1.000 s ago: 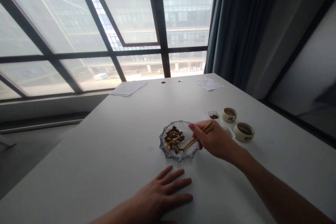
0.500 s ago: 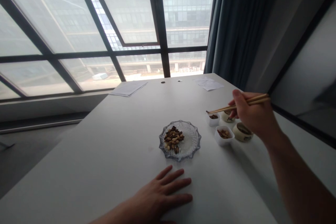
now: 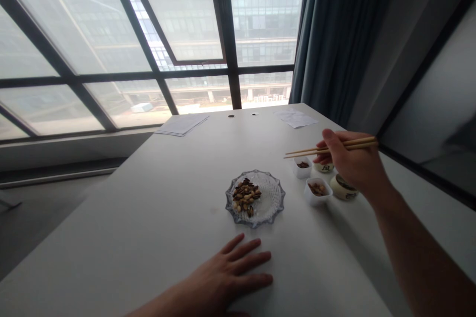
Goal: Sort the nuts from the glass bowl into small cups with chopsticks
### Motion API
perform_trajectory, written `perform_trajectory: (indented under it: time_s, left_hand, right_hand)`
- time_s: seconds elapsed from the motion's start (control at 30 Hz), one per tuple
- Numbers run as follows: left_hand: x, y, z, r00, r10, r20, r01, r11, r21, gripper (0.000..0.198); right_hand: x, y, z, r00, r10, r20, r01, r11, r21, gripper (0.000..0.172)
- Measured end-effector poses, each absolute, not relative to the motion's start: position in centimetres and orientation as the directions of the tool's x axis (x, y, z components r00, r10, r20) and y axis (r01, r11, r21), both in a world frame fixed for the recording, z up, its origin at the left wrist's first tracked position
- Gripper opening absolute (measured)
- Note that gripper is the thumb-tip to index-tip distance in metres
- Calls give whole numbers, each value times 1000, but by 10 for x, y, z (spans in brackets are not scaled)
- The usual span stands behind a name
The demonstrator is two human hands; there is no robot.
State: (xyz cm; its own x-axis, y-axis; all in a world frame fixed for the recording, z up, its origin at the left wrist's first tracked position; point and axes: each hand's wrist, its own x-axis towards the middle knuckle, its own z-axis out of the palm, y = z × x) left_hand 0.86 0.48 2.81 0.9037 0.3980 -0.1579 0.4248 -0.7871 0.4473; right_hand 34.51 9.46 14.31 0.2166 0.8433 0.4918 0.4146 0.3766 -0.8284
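The right hand (image 3: 355,166) has drifted slightly left since half a second ago, fingers clamped on the chopsticks (image 3: 301,154), whose tips hover just above the far white tub (image 3: 302,167). Left of it sits the glass dish (image 3: 278,197) of nuts. Nearer, the left hand (image 3: 232,277) lies flat on the table (image 3: 148,208), fingers spread.

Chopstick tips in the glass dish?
No, the chopsticks held by the right hand are raised near the small white cup, clear of the glass dish.

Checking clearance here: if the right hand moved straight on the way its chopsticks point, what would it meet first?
Nothing nearby, it seems: the right hand aims its chopsticks leftward above the table, passing beyond the glass plate; depth is unclear.
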Motion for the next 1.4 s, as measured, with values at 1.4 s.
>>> perform_trajectory:
  time_s: [1.4]
  left_hand:
    - [8,5,27,908,391,-150,415,-795,441,74]
  right_hand:
    - [301,79,127,-22,976,216,416,205,-886,54]
